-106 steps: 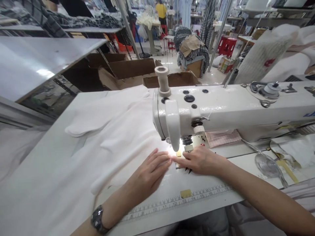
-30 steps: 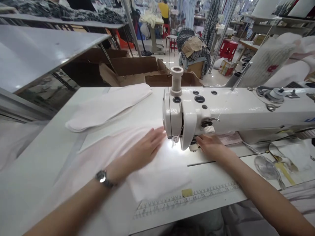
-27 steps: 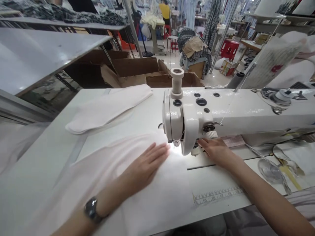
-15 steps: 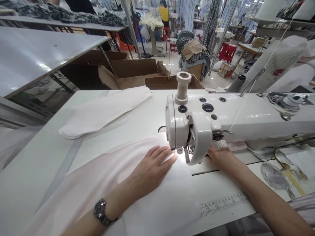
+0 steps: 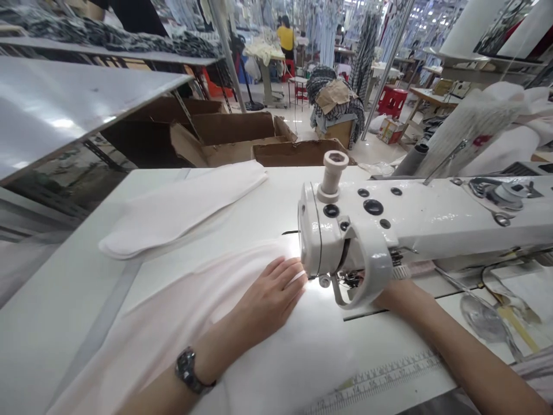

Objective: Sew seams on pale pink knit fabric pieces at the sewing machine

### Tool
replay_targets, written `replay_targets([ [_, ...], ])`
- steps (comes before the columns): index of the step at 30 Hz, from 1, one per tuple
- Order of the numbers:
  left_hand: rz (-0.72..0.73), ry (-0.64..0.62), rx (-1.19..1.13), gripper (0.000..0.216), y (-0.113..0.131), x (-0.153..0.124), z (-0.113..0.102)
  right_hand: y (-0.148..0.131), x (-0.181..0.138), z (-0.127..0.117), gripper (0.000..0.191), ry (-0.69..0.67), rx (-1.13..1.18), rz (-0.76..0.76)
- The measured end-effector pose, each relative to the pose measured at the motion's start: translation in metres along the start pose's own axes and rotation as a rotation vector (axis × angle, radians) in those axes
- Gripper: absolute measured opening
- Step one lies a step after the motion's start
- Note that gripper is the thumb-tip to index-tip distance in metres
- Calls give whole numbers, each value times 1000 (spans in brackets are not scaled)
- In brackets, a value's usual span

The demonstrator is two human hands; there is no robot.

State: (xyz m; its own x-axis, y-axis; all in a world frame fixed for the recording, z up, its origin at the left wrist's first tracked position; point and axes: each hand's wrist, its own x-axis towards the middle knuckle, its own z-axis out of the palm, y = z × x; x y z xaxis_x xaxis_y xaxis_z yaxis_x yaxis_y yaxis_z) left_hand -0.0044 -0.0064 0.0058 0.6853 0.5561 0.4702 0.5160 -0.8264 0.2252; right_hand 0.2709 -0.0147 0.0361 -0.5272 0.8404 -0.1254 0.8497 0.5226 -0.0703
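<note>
A pale pink fabric piece (image 5: 185, 323) spreads over the sewing table and reaches under the head of a white sewing machine (image 5: 440, 213). On that fabric, left of the lit needle area, my left hand (image 5: 272, 297) lies flat with its fingers stretched toward the machine. A dark watch is on that wrist. My right hand (image 5: 391, 291) reaches in behind the machine's curved guard (image 5: 375, 265) from the right. Its fingers are hidden there, so what they touch or hold does not show.
Folded pale fabric pieces (image 5: 185, 207) lie at the table's back left. A printed ruler scale (image 5: 375, 380) runs along the front. Cardboard boxes (image 5: 242, 129) stand behind, a grey-white table (image 5: 86, 109) at left. A clear round dish (image 5: 481, 314) sits at right.
The view has shifted slightly, so the machine appears lower and further right. My left hand stays flat on the fabric. My right hand's fingers have gone further behind the guard.
</note>
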Motion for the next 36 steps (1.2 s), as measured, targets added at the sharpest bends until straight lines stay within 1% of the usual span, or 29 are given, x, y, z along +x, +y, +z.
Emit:
replay_targets([
  [7, -30, -30, 115, 25, -1, 6, -1, -4, 6, -2, 21, 65, -15, -4],
  [9, -84, -29, 166, 26, 0, 4, 1, -6, 9, -3, 23, 75, -39, 11],
  [11, -196, -3, 234, 30, 8, -4, 2, -14, 5, -5, 29, 70, -66, 16],
  [13, -280, 8, 294, 40, 27, -19, 2, -28, -11, -6, 35, 50, -82, -9],
  [14, -279, -9, 312, 45, 40, -29, 0, -38, -23, -5, 38, 42, -78, -56],
  [15, -246, -38, 318, 49, 54, -40, -2, -49, -38, -4, 42, 41, -65, -113],
  [17, -136, -107, 293, 49, 77, -60, -11, -72, -68, 0, 49, 84, -5, -289],
  [19, -75, -126, 257, 45, 85, -77, -23, -92, -94, 4, 57, 149, 36, -365],
  [20, -84, -112, 254, 43, 82, -84, -30, -100, -103, 7, 58, 166, 49, -374],
  [22, -182, -47, 288, 40, 64, -98, -44, -111, -114, 12, 55, 168, 57, -376],
  [23, -264, -14, 311, 39, 51, -105, -52, -114, -117, 15, 52, 155, 56, -376],
  [25, -487, 19, 354, 38, 27, -120, -69, -116, -123, 21, 51, 132, 37, -363],
  [27, -733, -26, 327, 38, 11, -134, -88, -113, -130, 26, 57, 117, 28, -340],
  [28, -832, -78, 254, 39, 8, -138, -98, -111, -133, 28, 60, 107, 53, -333],
  [30, -979, -181, 36, 40, 9, -143, -115, -103, -136, 26, 61, 84, 151, -311],
  [32, -1076, -230, -194, 39, 16, -141, -130, -93, -129, 18, 53, 78, 255, -251],
  [34, -1144, -210, -351, 38, 24, -135, -142, -87, -108, 5, 38, 103, 315, -176],
  [36, -1146, -193, -483, 40, 28, -131, -152, -89, -76, -11, 28, 104, 338, -138],
])
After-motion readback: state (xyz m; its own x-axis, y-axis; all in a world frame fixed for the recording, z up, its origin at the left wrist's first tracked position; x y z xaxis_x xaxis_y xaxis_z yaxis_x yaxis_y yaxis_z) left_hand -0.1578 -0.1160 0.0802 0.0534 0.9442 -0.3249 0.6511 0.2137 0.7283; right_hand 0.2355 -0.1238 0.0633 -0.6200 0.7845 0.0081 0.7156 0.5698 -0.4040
